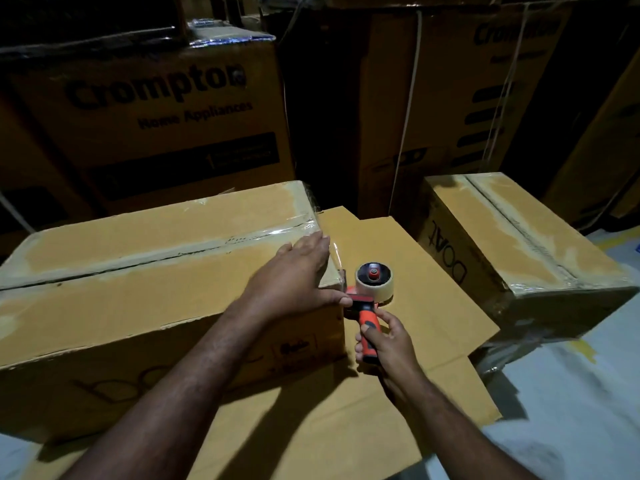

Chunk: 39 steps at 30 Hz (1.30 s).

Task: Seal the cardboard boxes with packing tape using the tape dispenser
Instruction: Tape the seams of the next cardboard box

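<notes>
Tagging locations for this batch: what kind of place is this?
Likely a warehouse or stockroom: printed appliance cartons stacked behind, a taped box on flattened cardboard, a tape dispenser in the right hand.

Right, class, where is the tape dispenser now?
In the head view, right of centre: the tape dispenser is gripped by the right hand at the right end of the long box, above the cardboard sheet.

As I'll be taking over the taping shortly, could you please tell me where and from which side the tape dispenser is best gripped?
Grip the tape dispenser by its orange handle, from the near side, as the right hand does. The handle points toward the person; the tape roll and front end face the long box, where the left hand presses flat.
</notes>
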### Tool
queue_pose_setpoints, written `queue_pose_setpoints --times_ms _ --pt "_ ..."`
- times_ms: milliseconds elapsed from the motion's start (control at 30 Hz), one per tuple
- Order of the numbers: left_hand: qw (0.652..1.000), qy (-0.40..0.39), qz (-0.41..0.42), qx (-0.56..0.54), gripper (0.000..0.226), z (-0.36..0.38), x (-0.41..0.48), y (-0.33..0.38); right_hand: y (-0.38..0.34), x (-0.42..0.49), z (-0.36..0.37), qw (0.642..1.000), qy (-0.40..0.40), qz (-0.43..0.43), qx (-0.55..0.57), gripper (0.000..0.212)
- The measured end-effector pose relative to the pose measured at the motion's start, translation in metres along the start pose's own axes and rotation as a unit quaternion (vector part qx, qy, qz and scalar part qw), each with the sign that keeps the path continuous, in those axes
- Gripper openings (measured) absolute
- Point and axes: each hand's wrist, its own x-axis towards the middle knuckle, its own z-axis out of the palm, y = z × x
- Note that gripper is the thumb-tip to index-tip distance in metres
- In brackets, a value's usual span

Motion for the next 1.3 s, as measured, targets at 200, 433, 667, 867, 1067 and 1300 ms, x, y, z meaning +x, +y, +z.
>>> queue_pose_setpoints --times_ms 200,433,667,867,1067,1300 --pt "1.000 -0.011 0.010 0.016 0.110 0.002 0.005 -0.008 0.005 0.015 -0.008 0.967 0.042 -0.011 -0.250 0.045" --pt "1.000 -0.006 0.012 -0.013 0.115 0.000 0.001 -0.024 -0.069 -0.001 0.004 0.804 0.103 -0.138 -0.569 0.029" --pt "0.999 0.007 -0.023 -0.046 0.098 0.000 -0.004 -0.016 -0.090 -0.062 0.095 0.851 0.035 -0.413 -0.324 0.046" --pt "0.993 -0.048 0.012 -0.111 0.124 -0.003 0.001 -0.039 -0.080 -0.059 0.110 0.820 0.034 -0.371 -0.435 0.060" --pt "0.978 -0.114 0.047 -0.169 0.114 -0.013 0.003 -0.059 -0.089 -0.045 0.115 0.821 0.052 -0.328 -0.464 0.055" --pt "0.942 0.003 -0.050 -0.331 0.084 -0.027 0.023 -0.044 -0.078 -0.031 0.111 0.902 0.053 -0.233 -0.359 0.059"
